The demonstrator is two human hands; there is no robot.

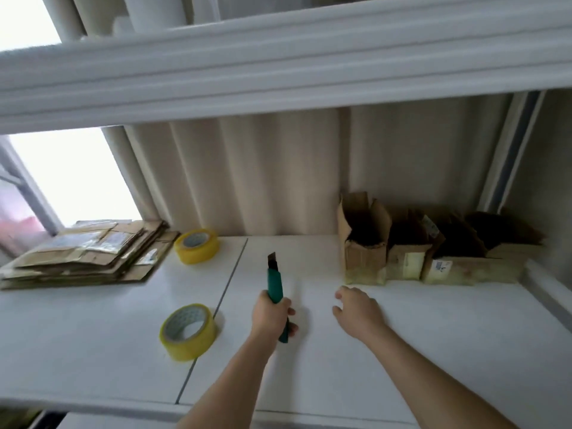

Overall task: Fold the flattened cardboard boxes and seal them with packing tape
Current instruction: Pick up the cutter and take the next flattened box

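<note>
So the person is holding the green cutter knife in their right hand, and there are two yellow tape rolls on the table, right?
Not quite. The head view shows the green cutter knife gripped in the left hand, blade out; the right hand holds nothing and rests open on the table. The two yellow tape rolls are on the table.

left hand (272,314) in closed grip, right hand (359,311) flat, fingers relaxed

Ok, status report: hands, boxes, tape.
Left hand grips green knife, blade out. Right hand open on table. Flattened boxes untouched, far left. Tape rolls idle.
</note>
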